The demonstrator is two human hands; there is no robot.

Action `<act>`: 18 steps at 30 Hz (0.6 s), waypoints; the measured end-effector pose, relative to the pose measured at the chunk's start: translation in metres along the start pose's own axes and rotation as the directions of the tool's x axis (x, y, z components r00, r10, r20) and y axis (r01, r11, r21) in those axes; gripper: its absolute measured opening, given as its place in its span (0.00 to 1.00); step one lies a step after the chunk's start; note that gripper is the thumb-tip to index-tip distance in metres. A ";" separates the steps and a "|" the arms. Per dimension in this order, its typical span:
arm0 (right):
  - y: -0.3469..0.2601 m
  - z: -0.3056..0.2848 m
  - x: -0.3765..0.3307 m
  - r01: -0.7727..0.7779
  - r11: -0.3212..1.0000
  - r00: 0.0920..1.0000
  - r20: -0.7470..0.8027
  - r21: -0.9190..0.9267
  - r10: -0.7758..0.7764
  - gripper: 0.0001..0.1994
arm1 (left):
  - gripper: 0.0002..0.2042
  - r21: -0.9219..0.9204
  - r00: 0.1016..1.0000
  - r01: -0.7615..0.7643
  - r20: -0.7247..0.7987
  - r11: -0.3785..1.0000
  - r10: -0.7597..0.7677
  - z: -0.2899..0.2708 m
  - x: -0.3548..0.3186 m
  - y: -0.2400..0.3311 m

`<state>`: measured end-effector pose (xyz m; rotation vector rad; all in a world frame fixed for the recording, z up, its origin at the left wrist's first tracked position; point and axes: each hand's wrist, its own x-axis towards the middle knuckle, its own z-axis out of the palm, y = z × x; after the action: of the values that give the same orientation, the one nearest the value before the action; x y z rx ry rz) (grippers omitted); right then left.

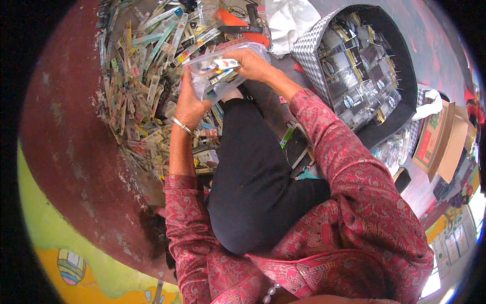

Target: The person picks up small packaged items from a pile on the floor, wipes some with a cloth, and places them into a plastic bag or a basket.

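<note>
A clear plastic bag (218,95) is held up in front of me, above the left part of a large heap of long, thin packets. My left hand (191,104) is closed on the bag's near left side, thumb pointing up along it. At the bag's mouth, my right hand (251,65) pinches a small white packet (227,64) with coloured print. Several more slim packets show through the plastic. The fingertips of my right hand are partly hidden by the bag and the packet.
The heap of loose slim packets (152,91) spreads left and ahead. At right stands a black-lined patterned fabric bin (309,48) holding clear packages. Beyond it sits an open cardboard box (435,137). A white sack (288,23) and an orange piece (230,17) lie ahead. My bent leg (248,172) is between my arms.
</note>
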<state>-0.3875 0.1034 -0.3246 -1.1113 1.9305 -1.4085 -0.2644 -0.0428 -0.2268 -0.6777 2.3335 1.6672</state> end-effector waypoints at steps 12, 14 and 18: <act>-0.037 -0.010 -0.001 -0.278 0.659 0.898 0.054 -0.699 0.436 0.08 | 0.31 0.467 0.912 -0.051 -0.339 0.883 0.232 0.024 -0.001 0.001; -0.036 -0.010 0.002 -0.244 0.574 0.898 0.042 -0.782 0.438 0.08 | 0.33 0.533 0.927 -0.099 -0.258 0.840 0.273 0.031 -0.002 0.012; -0.029 -0.009 -0.001 -0.225 0.554 0.909 0.033 -0.801 0.416 0.08 | 0.35 0.685 0.958 -0.020 -0.194 0.729 0.209 0.039 -0.002 0.009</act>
<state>-0.3850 0.1058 -0.2945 -1.0907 2.4766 -0.1481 -0.2708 -0.0038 -0.2319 -0.6133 2.9407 0.6408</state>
